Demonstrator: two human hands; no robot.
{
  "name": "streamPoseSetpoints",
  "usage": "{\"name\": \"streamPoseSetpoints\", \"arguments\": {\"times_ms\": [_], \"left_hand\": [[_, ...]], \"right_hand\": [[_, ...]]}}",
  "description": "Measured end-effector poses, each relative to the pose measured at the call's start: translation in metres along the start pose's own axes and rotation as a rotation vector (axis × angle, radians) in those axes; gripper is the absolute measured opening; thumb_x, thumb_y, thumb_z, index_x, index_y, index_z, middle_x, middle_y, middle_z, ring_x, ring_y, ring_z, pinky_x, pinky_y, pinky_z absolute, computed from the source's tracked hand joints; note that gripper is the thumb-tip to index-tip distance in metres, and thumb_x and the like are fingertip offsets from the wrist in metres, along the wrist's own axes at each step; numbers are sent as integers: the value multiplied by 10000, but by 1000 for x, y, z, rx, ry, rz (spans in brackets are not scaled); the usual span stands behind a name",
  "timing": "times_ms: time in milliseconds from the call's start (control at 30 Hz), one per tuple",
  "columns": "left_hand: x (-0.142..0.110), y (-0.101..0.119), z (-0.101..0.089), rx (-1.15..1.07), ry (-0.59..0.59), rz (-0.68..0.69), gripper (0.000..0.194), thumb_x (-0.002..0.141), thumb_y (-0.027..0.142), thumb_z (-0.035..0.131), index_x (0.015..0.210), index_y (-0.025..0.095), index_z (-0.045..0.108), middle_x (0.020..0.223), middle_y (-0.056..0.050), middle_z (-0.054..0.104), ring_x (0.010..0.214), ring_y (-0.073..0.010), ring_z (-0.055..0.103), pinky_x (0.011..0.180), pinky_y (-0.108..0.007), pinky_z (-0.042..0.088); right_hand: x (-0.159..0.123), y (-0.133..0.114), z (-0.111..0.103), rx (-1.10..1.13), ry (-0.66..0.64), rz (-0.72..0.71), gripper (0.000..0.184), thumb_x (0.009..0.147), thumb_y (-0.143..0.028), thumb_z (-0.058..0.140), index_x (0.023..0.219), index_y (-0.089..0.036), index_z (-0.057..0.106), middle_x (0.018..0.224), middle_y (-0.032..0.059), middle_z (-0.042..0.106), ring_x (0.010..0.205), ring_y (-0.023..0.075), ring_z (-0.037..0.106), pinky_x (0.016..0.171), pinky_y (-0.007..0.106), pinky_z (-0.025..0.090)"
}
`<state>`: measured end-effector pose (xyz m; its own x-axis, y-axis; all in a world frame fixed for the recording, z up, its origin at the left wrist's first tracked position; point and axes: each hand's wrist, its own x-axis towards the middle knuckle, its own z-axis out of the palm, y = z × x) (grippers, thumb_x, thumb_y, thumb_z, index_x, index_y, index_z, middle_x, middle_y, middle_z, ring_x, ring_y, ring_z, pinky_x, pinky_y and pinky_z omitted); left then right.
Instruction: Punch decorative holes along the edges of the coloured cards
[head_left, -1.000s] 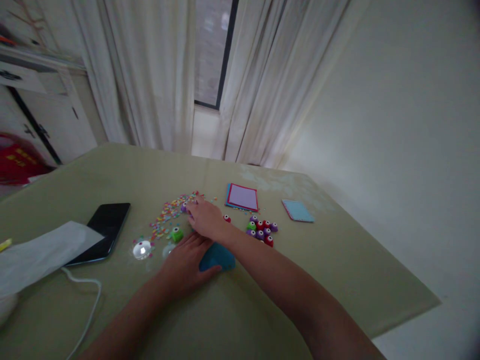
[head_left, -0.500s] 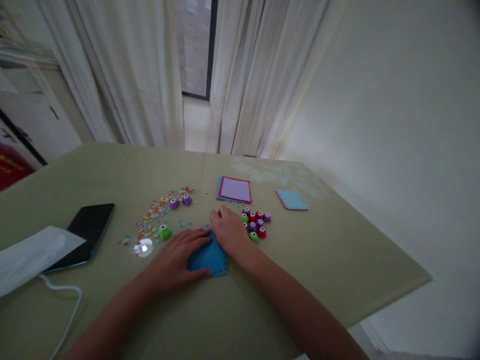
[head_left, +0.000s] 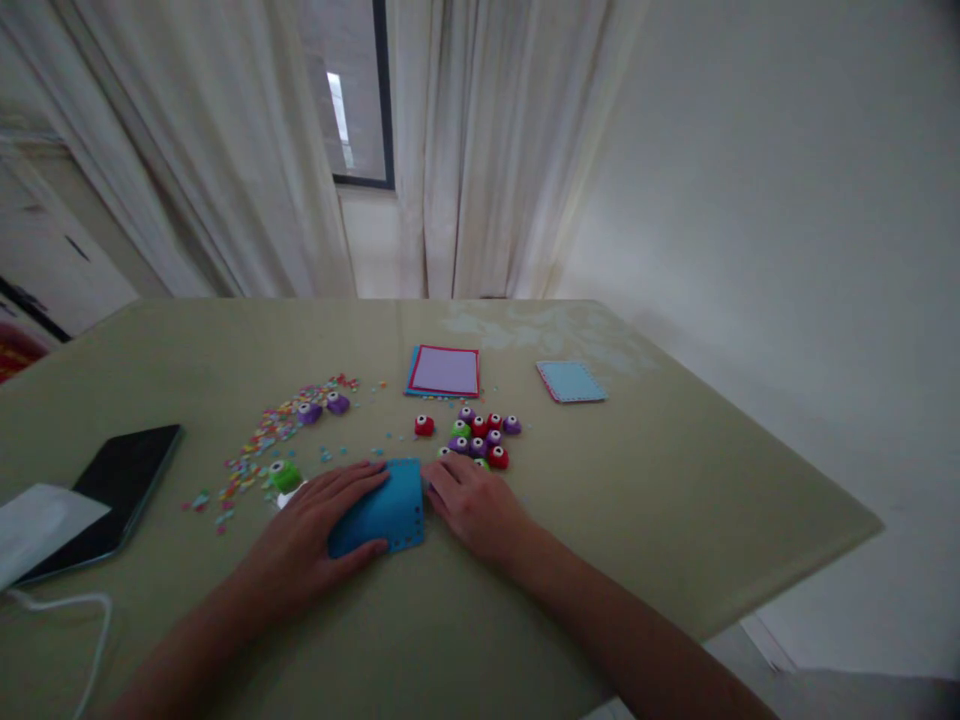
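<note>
My left hand (head_left: 319, 525) grips a blue square sheet (head_left: 390, 510) with small holes along its edge, fingers on its far side and thumb on its near side. The sheet bows upward in the middle. At its right edge is my right hand (head_left: 480, 502), fingers curled together; what they hold, if anything, is hidden. Just beyond that hand lies a cluster of red, purple and green one-eyed pieces (head_left: 478, 427). A lone red eye piece (head_left: 424, 425) sits left of the cluster. Behind my left hand are a green eye piece (head_left: 284, 475) and a partly covered white object.
Colourful small bits (head_left: 270, 425) are scattered at the left, with two purple eye pieces (head_left: 322, 407) beside them. A purple-and-red square (head_left: 446, 371) lies farther back, a light blue square (head_left: 571, 381) to its right. A dark tablet (head_left: 124, 490) lies under white paper (head_left: 45, 525).
The view has turned slightly to the right. My right hand has gone from the sheet's far corner to its right edge. The lone red eye piece now shows, and the sheet bows more.
</note>
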<state>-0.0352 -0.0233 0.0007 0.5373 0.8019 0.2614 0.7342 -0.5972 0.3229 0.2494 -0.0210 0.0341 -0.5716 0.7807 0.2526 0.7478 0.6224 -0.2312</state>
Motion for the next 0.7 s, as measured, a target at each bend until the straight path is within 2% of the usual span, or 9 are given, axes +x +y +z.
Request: {"name": "streamPoseSetpoints", "arguments": {"times_ms": [100,233,367,500,700], "left_hand": [[-4,6,5,34,-23,-9,706,965,639,689,1598,369,532,1675,-58,509,1487,-373,532,1204,-568,464],[1,21,11,66,-73,5,780,956,660,688,1651,393,455,1733,-58,417,1523,-401,484,1211,-599,452],[26,35,14,83,-99,6,769,962,706,663,1628,362,493,1734,-67,412,1538,-403,467,1221,-625,432],[49,36,22,63,-89,9,782,973,719,642,1620,302,505,1717,-93,437,1539,-380,473,1246,-599,405],[46,30,34,59,-28,16,804,987,691,647,1654,298,428,1672,-93,508,1494,-358,535,1216,-565,445]], "right_hand": [[-3,13,-3,-26,-22,-26,179,1110,-217,549,1220,-170,682,1183,132,739,1085,256,705,926,363,588],[-4,27,-12,9,-47,47,170,1092,-225,591,1206,-152,694,1214,141,744,1138,270,694,978,378,578],[-6,37,-21,95,-65,87,182,1083,-215,607,1231,-169,704,1231,122,733,1147,253,689,999,357,571],[-11,42,-22,213,-22,89,236,1070,-173,603,1287,-178,696,1254,106,730,1178,236,677,1069,341,538],[-13,45,-22,335,-18,91,298,1034,-158,632,1325,-180,692,1268,110,744,1169,247,680,1076,359,526]]}}
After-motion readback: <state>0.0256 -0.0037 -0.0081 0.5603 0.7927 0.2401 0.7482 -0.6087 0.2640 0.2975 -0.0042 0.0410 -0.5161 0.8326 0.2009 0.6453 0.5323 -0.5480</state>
